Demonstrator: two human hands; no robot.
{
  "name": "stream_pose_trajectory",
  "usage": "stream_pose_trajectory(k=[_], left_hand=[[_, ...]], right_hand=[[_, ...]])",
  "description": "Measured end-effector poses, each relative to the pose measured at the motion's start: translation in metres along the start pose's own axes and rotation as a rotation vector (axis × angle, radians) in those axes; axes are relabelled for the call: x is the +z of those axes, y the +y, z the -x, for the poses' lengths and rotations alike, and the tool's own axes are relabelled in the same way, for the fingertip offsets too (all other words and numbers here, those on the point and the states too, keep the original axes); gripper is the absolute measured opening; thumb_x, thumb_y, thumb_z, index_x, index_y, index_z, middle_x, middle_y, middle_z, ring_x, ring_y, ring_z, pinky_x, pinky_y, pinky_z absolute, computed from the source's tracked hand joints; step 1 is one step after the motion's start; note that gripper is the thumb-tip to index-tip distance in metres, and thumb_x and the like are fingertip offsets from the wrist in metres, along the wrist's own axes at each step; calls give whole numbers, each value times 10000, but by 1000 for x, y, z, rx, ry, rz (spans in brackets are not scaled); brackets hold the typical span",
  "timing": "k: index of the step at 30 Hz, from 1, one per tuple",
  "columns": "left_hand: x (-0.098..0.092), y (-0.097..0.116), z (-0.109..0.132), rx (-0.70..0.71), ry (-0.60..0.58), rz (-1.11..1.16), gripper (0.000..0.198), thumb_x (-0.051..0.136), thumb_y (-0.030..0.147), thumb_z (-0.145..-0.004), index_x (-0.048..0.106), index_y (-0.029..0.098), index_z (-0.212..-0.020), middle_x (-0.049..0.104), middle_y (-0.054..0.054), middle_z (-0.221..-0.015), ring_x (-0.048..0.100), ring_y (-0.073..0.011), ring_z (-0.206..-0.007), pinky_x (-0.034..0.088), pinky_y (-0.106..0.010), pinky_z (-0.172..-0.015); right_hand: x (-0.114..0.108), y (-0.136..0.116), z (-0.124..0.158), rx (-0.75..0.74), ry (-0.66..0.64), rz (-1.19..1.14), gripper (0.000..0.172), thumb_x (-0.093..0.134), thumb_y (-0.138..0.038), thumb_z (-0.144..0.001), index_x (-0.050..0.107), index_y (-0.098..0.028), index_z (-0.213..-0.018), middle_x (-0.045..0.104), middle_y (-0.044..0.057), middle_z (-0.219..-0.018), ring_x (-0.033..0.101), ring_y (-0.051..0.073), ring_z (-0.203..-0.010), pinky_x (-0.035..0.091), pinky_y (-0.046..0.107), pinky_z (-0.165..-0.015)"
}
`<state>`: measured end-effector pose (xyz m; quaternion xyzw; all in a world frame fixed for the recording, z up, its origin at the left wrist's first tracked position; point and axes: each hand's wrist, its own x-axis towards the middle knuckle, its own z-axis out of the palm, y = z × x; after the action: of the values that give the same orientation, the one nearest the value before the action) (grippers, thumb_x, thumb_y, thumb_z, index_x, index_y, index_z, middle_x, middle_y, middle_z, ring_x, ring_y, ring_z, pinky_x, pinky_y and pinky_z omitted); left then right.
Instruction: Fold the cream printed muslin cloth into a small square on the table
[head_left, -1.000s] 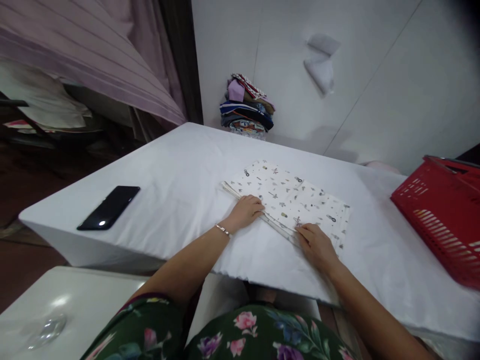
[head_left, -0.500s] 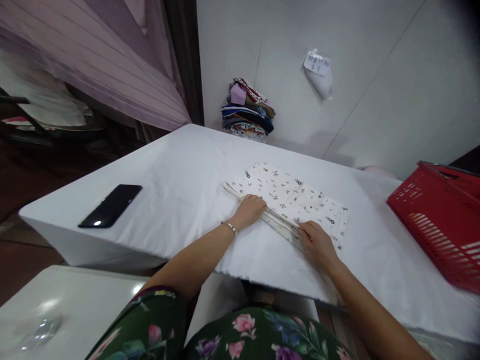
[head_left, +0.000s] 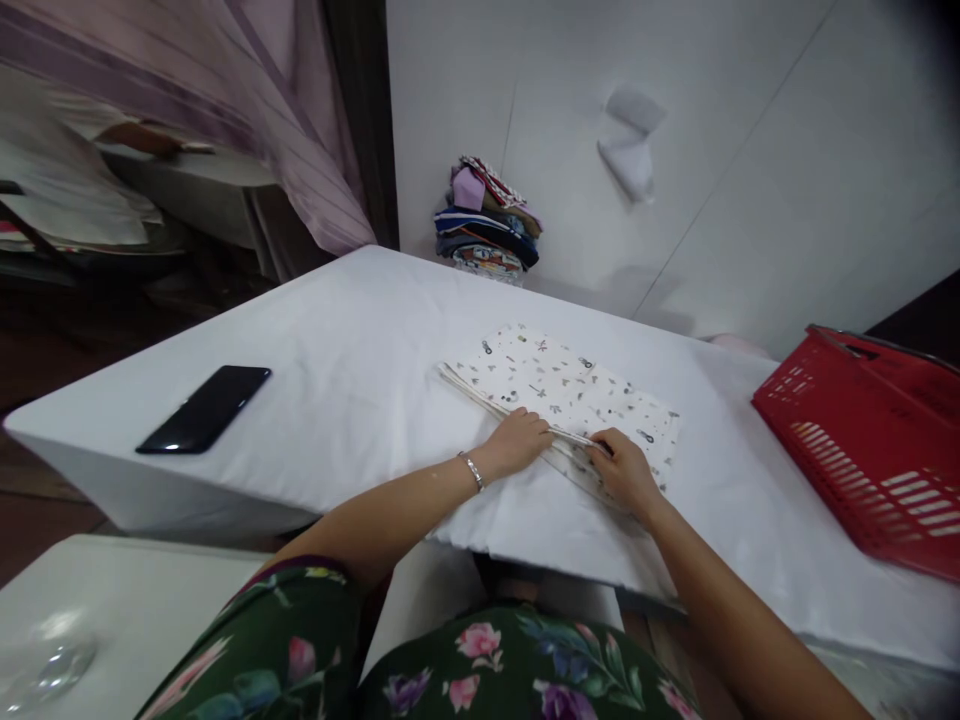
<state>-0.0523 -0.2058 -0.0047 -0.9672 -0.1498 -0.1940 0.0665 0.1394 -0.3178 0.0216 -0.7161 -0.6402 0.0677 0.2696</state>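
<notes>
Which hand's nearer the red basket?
Right. Right hand, on the patterned cloth, is left of the red basket; left hand is farther left, also on the cloth.

On your left, black phone (head_left: 206,410) lying flat on white-covered table (head_left: 322,360), glare at near end. On your right, red slotted basket (head_left: 862,450) on same table. Ahead of you, stack of folded fabrics (head_left: 487,220) by pale wall (head_left: 735,100); base hard to make out. Blurred white packet (head_left: 630,145) on wall above. Upper left of you, mauve curtain (head_left: 292,130); past it, another person's forearm (head_left: 150,140) by second table (head_left: 225,168). Lower left, clear round object (head_left: 56,670) on glossy white surface (head_left: 172,590).
</notes>
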Motion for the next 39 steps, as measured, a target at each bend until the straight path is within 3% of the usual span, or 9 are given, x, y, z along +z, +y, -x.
stream_pose_trajectory(k=[8,14,20,27,30,32,36,39], left_hand=[[15,5,-8,-41,-8,-4,158,475,168,-881,578,161,-762,573,-53,-820,487,-198,-834,306,-348,-700],[0,8,0,-27,36,-5,159,434,131,-881,553,166,-780,551,-60,-825,475,-193,-823,311,-345,-704],[-9,7,12,29,39,-61,188,404,124,-889,543,171,-771,548,-49,-790,468,-188,-779,315,-349,-676],[-10,5,11,53,75,1,135,457,110,-858,575,164,-818,557,-60,-1100,477,-192,-985,336,-350,-811],[-10,5,11,47,55,16,141,461,112,-853,587,165,-820,553,-66,-1135,468,-196,-1024,339,-354,-849],[-10,6,11,36,41,17,150,458,115,-854,593,168,-817,556,-71,-1133,468,-198,-1025,339,-356,-863],[-10,7,11,27,45,-6,188,428,121,-871,591,163,-787,577,-61,-1062,490,-187,-963,352,-348,-832],[-10,7,11,28,86,-27,202,409,125,-886,587,160,-797,580,-52,-1047,487,-181,-973,352,-345,-841]], right_hand=[[5,-1,2,-8,-11,28,113,467,-272,-788,550,-211,-834,602,22,-805,538,178,-726,397,294,-659],[-1,-9,5,-93,53,105,73,445,-243,-816,513,-220,-819,585,34,-841,535,188,-791,399,293,-683],[9,-11,16,-208,-105,195,130,400,-139,-805,503,-214,-834,587,53,-872,530,196,-841,409,304,-738],[12,-15,15,-103,-156,102,271,488,-290,-814,540,-207,-1067,619,65,-1011,558,211,-918,429,322,-784],[10,-15,5,-21,-162,53,198,467,-291,-831,595,-207,-957,642,45,-906,577,200,-828,438,313,-735],[7,-15,-1,12,-69,22,180,454,-269,-842,609,-206,-908,641,37,-849,579,189,-774,442,301,-704],[5,-15,-3,-167,178,158,222,421,-215,-882,618,-193,-982,621,77,-952,551,204,-905,427,308,-781],[11,-12,5,-353,71,332,241,412,-159,-891,639,-189,-968,620,85,-941,535,203,-883,419,307,-768]])
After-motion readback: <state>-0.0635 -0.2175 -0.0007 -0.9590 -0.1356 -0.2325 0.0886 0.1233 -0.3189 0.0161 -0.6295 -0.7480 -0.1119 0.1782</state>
